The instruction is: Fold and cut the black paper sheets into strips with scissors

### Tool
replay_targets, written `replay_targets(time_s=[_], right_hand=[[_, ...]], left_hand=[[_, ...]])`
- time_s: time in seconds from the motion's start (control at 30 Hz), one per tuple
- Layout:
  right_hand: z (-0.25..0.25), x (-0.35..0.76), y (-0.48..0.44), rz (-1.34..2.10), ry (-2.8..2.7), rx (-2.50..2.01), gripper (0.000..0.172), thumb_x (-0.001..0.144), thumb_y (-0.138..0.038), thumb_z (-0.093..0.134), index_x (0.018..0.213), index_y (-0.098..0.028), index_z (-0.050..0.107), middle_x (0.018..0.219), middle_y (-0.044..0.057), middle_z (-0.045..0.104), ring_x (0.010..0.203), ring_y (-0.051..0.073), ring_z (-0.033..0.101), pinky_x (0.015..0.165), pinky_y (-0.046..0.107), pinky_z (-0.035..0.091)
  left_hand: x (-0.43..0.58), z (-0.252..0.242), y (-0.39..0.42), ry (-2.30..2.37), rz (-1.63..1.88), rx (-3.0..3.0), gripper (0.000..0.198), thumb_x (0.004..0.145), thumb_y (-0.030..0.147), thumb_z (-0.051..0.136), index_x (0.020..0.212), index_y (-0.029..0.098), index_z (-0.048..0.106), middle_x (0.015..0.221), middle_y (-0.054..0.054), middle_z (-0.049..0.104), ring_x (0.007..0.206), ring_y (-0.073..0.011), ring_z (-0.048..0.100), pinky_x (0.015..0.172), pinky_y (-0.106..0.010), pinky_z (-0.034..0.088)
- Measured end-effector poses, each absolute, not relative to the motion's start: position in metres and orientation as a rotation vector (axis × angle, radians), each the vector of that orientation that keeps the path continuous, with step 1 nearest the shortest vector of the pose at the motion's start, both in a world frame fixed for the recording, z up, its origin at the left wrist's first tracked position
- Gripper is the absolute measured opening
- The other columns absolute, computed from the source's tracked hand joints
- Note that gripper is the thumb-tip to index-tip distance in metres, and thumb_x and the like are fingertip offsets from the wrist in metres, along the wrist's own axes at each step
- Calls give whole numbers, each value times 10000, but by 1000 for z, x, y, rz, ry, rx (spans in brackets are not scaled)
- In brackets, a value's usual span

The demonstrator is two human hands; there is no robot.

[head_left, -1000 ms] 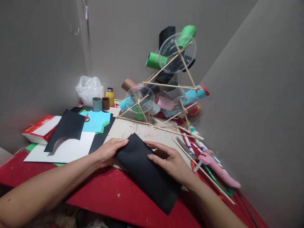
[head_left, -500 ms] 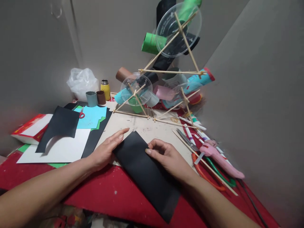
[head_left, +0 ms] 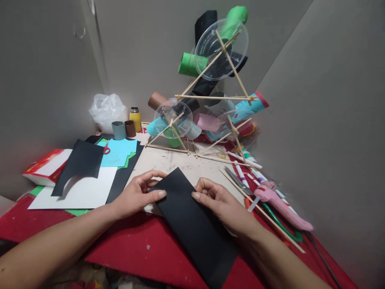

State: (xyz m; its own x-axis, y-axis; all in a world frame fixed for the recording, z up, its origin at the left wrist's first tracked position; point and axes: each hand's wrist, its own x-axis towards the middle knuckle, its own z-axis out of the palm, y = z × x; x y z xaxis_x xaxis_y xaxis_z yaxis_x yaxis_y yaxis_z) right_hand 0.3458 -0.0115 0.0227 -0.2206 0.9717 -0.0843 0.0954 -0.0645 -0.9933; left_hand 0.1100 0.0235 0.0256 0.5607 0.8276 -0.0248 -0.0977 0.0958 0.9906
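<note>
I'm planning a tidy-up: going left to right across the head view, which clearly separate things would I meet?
Red-and-white box, red-handled scissors, yellow bottle, held black sheet, pink glue gun.

Red table [head_left: 144, 241] | on it: pale board [head_left: 162, 158], markers [head_left: 241, 174], green sheet [head_left: 76, 211] | yellow bottle [head_left: 135, 119], probably, at back
</note>
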Motion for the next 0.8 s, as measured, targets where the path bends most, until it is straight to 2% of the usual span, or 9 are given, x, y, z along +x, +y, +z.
replay_targets(time_s=[0.1,0.23,0.4,0.53,0.67,0.8], right_hand=[[24,347,-12,1367,-1408,-1204,362,777,-483,664,705,-196,456,607,-67,387,548,92,343,512,209,278],[25,350,-13,1356,-1380,-1216,375,765,-489,681,704,-196,454,607,-65,387,549,92,342,511,207,279],[29,352,-14,1342,-1381,-1215,381,759,-492,687,688,-195,460,601,-60,407,548,92,345,505,207,286],[29,351,-13,1318,-1400,-1227,386,745,-499,696,681,-193,469,606,-56,421,557,95,362,509,210,298],[28,350,-12,1339,-1385,-1227,383,738,-491,704,682,-190,475,608,-53,438,556,93,375,503,207,300],[30,349,-13,1340,-1372,-1210,380,736,-477,713,679,-185,478,602,-55,440,549,86,376,498,200,300]], left_hand=[[109,27,22,726,750,1343,288,726,269,744,974,165,641,920,-42,694,815,-171,652,750,-276,516],[108,29,22,683,681,1392,200,735,254,730,897,142,696,917,-56,713,838,-182,659,776,-290,520],[107,26,25,707,696,1392,142,732,247,735,779,116,704,793,-40,707,715,-140,634,679,-238,501],[108,23,24,736,755,1351,171,729,252,740,665,120,653,672,-9,673,620,-108,599,595,-202,470],[110,22,21,739,788,1325,152,751,263,723,736,125,661,714,-24,696,618,-116,615,578,-208,482],[112,23,17,738,831,1332,155,770,267,707,801,125,652,782,-43,707,675,-135,641,637,-237,512]])
